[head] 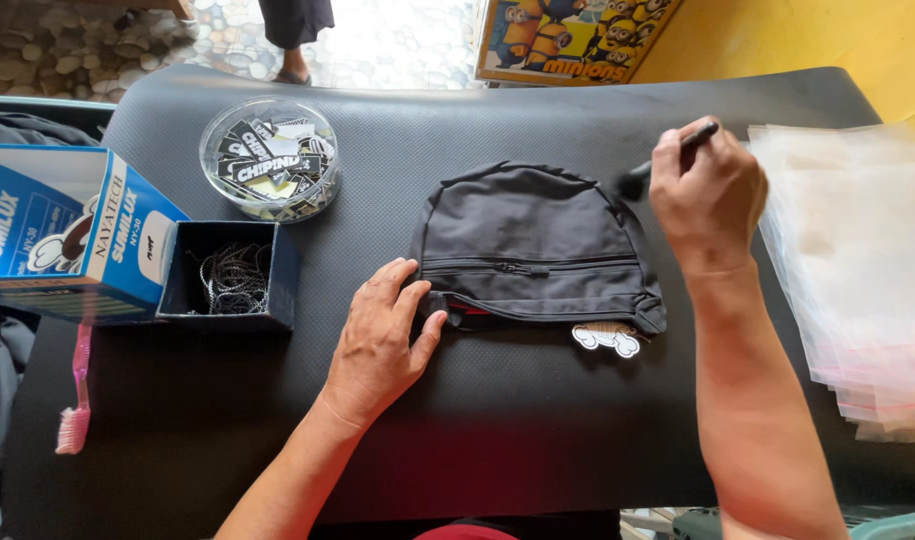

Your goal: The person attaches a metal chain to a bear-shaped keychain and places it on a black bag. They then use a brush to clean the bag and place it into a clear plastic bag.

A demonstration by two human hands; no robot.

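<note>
1. Head view, looking straight down: dark pouch (537, 245) lying flat, centre of black worktop (517, 420), zip side up, zipper running across the lower half.
2. Left hand (382, 340) open, palm down, fingers spread, thumb and fingertips touching pouch's lower left corner. Gripping nothing; looks like a pin-down so the fabric stays put.
3. Right hand (707, 195) closed around a slim black tool (667, 155), pen-style grip, dark tip down at pouch's upper right edge. Kind of tool unclear: brush or marker, cannot tell.
4. White shaped tag (607, 338) poking out under pouch's bottom edge, right of centre. Red trim visible at bottom left seam.
5. Stack of clear plastic bags (857, 280) just right of the right forearm, within easy reach, overhanging the worktop edge.
6. Round clear dish (269, 158) of small black-and-white labels at upper left, apart from pouch.
7. Open dark box (229, 275) of thin metal chains left of left hand, near but not touching. Blue carton (67, 235) against its left side.
8. Pink toothbrush (77, 390) at far left edge, bristles toward the viewer, well apart from both hands.
9. Another person's foot at top edge, on pebble floor, clear of the work.
</note>
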